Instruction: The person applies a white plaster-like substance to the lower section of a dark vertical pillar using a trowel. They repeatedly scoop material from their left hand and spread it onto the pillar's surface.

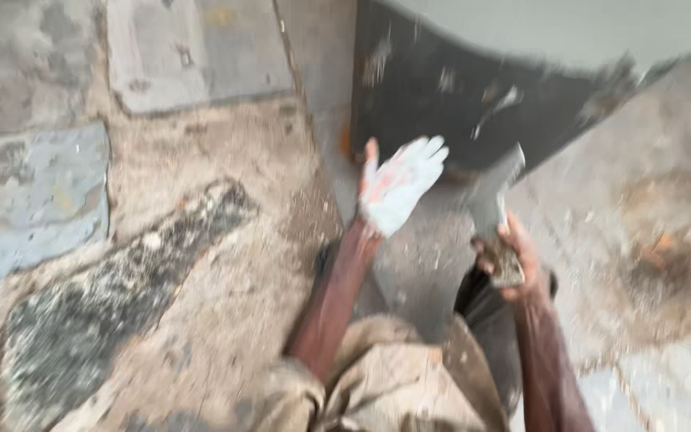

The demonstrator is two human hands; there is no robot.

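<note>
1. While the head view was motion-blurred, both hands showed above the person's lap, near-centre.
2. Left hand (397, 188) was raised, palm up, fingers spread and released, holding nothing. Palm and fingers were coated in white paste or powder with a reddish smear.
3. Right hand (509, 260) sat right of the left hand and slightly nearer, fingers clenched on the handle of a flat-bladed scraper (493, 192). Exact tool type could not be told through the blur.
4. Scraper blade pointed up and far, pale grey and smeared, with its tip close to the lower edge of a dark panel (457, 96). Contact could not be told.
5. Dark panel stood far-centre to far-right, flecked with white. A pale grey band (553, 28) ran across its top.
6. Left hand was just beside the blade, apart from it.
7. Floor (225, 264) was rough and sandy. Grey patched slabs (33, 192) lay at left and far left, and a dark mottled streak (113, 296) ran diagonally at near left.
8. Beige dusty trousers (385, 376) filled near-centre, between the two forearms.
</note>
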